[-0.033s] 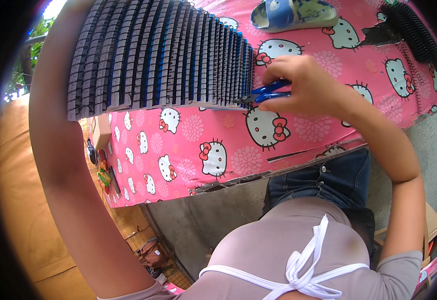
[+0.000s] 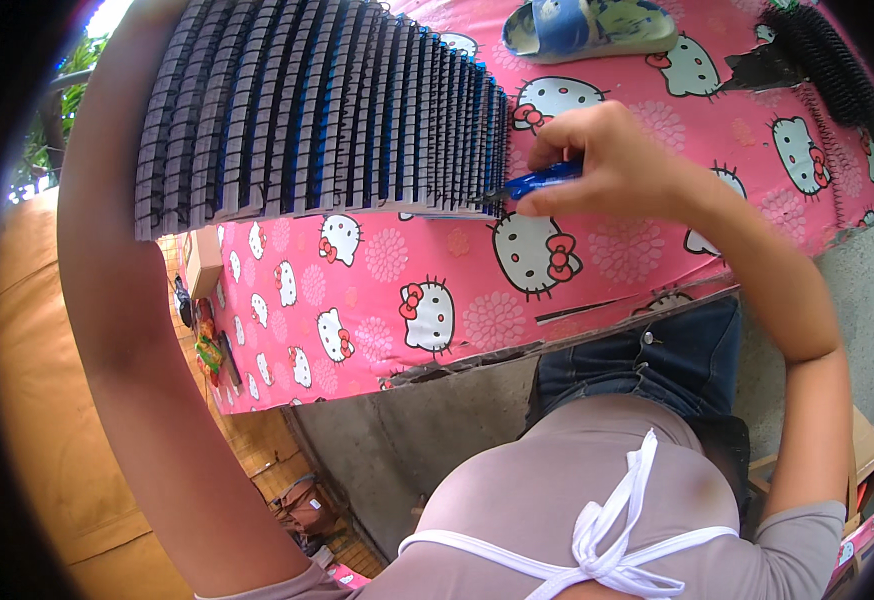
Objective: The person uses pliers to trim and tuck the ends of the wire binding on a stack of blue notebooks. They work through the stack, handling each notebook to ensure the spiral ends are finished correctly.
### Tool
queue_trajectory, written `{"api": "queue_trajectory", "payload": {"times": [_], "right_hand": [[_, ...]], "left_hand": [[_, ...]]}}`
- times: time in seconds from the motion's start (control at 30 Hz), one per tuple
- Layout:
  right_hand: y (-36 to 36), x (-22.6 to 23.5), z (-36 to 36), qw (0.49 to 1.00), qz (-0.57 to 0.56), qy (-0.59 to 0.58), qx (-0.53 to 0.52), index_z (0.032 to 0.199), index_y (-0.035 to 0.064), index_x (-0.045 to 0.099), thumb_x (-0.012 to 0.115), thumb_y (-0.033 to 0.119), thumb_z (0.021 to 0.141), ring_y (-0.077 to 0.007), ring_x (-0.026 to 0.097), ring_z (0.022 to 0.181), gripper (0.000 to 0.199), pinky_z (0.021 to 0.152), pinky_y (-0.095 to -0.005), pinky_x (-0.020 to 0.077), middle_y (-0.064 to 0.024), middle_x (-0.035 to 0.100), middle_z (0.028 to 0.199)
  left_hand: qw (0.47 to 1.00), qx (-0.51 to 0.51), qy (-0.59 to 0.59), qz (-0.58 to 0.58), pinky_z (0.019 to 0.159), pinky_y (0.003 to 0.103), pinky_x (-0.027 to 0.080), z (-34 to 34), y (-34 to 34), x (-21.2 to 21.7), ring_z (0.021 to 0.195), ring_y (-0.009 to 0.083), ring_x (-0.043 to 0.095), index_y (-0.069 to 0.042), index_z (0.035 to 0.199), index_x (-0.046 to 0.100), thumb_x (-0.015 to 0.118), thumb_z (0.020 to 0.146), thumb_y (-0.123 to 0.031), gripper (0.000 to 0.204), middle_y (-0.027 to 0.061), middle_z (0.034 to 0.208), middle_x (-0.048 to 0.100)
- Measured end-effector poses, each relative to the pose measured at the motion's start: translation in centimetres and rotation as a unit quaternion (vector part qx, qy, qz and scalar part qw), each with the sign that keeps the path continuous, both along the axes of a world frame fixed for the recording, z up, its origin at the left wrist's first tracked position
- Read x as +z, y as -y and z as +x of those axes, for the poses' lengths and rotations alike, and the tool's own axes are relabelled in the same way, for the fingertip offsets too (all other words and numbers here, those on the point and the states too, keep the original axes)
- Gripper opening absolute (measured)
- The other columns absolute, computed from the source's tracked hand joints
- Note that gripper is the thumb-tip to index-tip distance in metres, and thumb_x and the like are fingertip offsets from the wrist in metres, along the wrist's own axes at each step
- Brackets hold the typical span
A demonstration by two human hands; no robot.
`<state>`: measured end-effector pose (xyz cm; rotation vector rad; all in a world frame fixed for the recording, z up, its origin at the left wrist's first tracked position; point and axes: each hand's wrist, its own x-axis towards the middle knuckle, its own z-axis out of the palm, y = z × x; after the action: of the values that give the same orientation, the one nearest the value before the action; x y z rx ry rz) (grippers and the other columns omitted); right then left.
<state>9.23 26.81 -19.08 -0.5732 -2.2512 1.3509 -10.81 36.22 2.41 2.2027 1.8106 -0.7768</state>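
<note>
Pink cloth (image 2: 597, 270) printed with white cartoon cats and pale flowers covers the table, its front edge hanging over a grey concrete base with brown tiled floor (image 2: 257, 440) lower left. On the cloth stands a long row of dark ribbed strips (image 2: 327, 110), packed face to face like the leaves of a fan, grey-black with blue showing between them, reaching from the upper left to about the middle of the view. The right hand (image 2: 607, 165) sits at the right end of that row, fingers curled and pinched shut around a small blue tool (image 2: 542, 182), which lies nearly level with its tip pointing left and touching the last strip in the row. The left arm runs up the left side of the view and passes behind the row; the left hand itself is hidden there, so whether it is open or closed cannot be told. Farther back on the cloth, well apart from the hand, lies a blue and green patterned slipper (image 2: 587, 28), sole side tilted. At the upper right a second, curved row of black strips (image 2: 837, 65) rests on the cloth. Below, the person's grey top with a white tied string and dark denim fill the lower middle.
</note>
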Motion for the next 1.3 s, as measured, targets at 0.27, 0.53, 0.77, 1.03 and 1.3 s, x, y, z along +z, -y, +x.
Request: {"api": "queue_trajectory", "payload": {"times": [0.27,0.53,0.77,1.03,1.3], "right_hand": [[-0.6,0.3,0.3,0.994,-0.041,0.1,0.013,0.082,-0.0003,0.065,0.078,0.032,0.073,-0.0185,0.058,0.065,0.036,0.056,-0.0319,0.0451,-0.0076,0.06,0.072],[1.2,-2.1,0.5,0.935,0.334,-0.071,-0.089,0.094,0.0033,0.063,0.079,0.026,0.067,-0.0263,0.059,0.082,0.04,0.07,-0.0362,0.0468,-0.0102,0.06,0.088],[-1.7,0.6,-0.2,0.955,-0.261,0.137,0.043,0.077,-0.0045,0.068,0.077,0.037,0.072,-0.0156,0.056,0.049,0.043,0.045,-0.0307,0.0443,-0.0122,0.062,0.065],[0.7,-1.6,1.8,0.959,0.28,0.005,-0.052,0.096,0.005,0.06,0.079,0.031,0.067,-0.0309,0.058,0.092,0.043,0.077,-0.0405,0.047,-0.0136,0.059,0.098],[0.7,-2.0,0.8,0.967,0.253,0.016,-0.036,0.092,0.0041,0.061,0.079,0.028,0.065,-0.0289,0.058,0.089,0.04,0.074,-0.04,0.0475,-0.0121,0.059,0.094]], "left_hand": [[1.0,0.0,-0.008,0.008,0.101,0.035,0.041,2.7,1.7,0.6,0.116,0.0233,0.054,-0.009,0.14,0.037,0.06,0.089,-0.028,0.059,0.0133,0.126,0.057],[0.999,0.006,0.03,-0.025,0.099,0.035,0.043,0.0,-0.7,-0.1,0.115,0.0234,0.055,-0.009,0.14,0.037,0.061,0.089,-0.03,0.061,0.0134,0.126,0.057],[0.998,0.009,0.054,-0.039,0.098,0.034,0.044,-0.4,-1.2,-0.2,0.114,0.0233,0.055,-0.01,0.141,0.037,0.062,0.088,-0.032,0.062,0.0135,0.125,0.057],[1.0,-0.006,0.01,-0.011,0.098,0.034,0.043,0.2,-0.4,-0.6,0.117,0.0235,0.054,-0.01,0.141,0.037,0.06,0.089,-0.033,0.061,0.0132,0.125,0.058],[1.0,-0.017,0.01,-0.016,0.098,0.034,0.044,0.2,-0.6,-0.2,0.116,0.0228,0.054,-0.01,0.14,0.037,0.059,0.09,-0.03,0.058,0.0122,0.123,0.059]]}}
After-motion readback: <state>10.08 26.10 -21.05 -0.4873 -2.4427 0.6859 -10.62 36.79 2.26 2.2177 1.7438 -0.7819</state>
